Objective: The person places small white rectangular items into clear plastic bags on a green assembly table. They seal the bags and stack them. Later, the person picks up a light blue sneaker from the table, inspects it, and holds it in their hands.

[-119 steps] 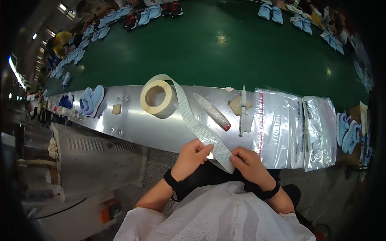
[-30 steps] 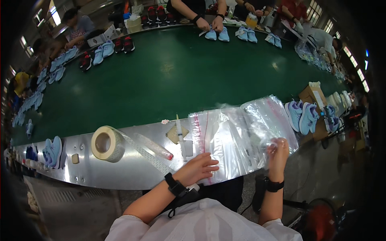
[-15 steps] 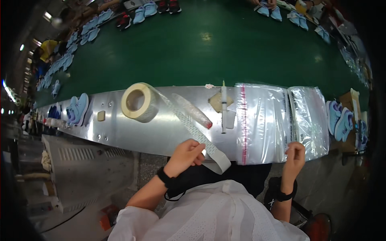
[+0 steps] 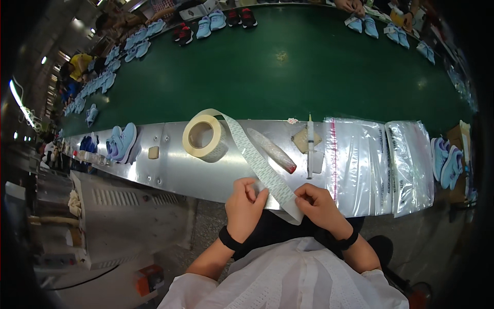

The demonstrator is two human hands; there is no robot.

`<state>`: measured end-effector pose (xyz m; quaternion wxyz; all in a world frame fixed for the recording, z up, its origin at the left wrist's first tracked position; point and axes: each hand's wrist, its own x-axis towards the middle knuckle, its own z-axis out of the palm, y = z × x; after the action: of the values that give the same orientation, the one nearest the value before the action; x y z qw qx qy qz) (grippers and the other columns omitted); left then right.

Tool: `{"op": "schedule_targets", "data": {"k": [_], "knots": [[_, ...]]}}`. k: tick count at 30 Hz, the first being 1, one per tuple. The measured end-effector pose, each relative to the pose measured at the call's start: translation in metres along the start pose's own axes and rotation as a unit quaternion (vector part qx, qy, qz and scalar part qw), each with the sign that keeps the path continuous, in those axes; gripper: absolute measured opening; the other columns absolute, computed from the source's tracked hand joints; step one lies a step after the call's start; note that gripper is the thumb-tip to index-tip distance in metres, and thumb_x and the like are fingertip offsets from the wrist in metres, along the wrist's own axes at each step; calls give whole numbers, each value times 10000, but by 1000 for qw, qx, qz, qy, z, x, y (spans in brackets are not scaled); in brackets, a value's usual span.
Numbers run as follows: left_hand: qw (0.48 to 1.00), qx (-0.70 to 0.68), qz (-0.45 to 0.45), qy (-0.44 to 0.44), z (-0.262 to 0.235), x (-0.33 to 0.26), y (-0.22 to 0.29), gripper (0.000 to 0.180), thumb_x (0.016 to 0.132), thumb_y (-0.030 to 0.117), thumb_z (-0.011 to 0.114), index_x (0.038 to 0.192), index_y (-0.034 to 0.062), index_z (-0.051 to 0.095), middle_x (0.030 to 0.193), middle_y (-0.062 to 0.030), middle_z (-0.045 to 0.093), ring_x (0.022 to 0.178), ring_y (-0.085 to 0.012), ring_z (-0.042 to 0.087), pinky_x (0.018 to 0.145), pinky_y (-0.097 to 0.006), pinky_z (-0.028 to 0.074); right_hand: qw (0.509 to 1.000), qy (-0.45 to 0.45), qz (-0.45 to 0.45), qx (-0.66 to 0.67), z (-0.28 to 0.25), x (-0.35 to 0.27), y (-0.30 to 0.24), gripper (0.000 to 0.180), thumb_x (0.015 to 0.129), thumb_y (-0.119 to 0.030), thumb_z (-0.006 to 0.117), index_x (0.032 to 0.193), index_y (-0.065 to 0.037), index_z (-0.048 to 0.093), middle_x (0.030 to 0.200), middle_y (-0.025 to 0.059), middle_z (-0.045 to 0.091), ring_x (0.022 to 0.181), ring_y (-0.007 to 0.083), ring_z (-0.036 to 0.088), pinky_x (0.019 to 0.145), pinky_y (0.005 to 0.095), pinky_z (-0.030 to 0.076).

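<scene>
Head view: at the near edge of the metal table (image 4: 206, 177), our right hand (image 4: 316, 206) is pinching the white, printed label strip (image 4: 257, 164); we cannot tell our curled left hand (image 4: 244, 208)'s grip; open metal is stretching leftward.

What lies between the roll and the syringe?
In the head view: the unwound strip, a red-tipped translucent object, and part of a tan pad.
</scene>
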<state>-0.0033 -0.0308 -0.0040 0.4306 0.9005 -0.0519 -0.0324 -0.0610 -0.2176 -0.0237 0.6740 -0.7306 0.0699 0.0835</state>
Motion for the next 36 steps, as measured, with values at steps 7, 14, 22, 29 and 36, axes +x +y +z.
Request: {"op": "schedule_targets", "data": {"k": [7, 14, 22, 29, 36], "knots": [[953, -217, 22, -210, 4, -11, -1, 179, 857, 10, 629, 1032, -15, 599, 973, -64, 608, 824, -86, 603, 721, -220, 498, 998, 7, -19, 56, 19, 9, -1, 115, 849, -96, 603, 881, 13, 618, 692, 26, 591, 585, 60, 484, 534, 232, 404], [949, -248, -23, -193, 7, -5, -5, 118, 904, 44, 579, 982, -20, 641, 819, -27, 641, 817, -69, 585, 705, -197, 469, 999, 38, 9, -25, 18, 10, -7, 148, 849, -125, 646, 793, 9, 617, 638, -7, 584, 582, 27, 490, 517, 206, 402], [957, -195, 40, -211, 10, 6, -11, 105, 886, 63, 585, 929, -28, 613, 767, -80, 596, 658, -122, 561, 591, -246, 447, 996, 74, 12, -41, 15, 4, -1, 159, 846, -133, 651, 788, 9, 613, 642, -2, 587, 573, 31, 490, 509, 211, 398], [947, -229, -21, -226, 9, 13, -4, 94, 889, 89, 607, 907, 0, 631, 744, -33, 616, 666, -58, 556, 582, -219, 449, 993, 93, -11, -68, 8, -4, -3, 171, 831, -160, 650, 762, -8, 612, 638, 79, 597, 532, 141, 557, 497, 273, 431], [921, -69, 317, -216, 25, 26, 38, 203, 824, 97, 641, 1005, 7, 630, 1029, -154, 631, 874, -286, 613, 740, -351, 491, 934, 268, -58, -231, -34, -32, 25, 155, 798, -199, 691, 828, -63, 622, 788, 75, 593, 571, 239, 577, 531, 343, 456]]}}
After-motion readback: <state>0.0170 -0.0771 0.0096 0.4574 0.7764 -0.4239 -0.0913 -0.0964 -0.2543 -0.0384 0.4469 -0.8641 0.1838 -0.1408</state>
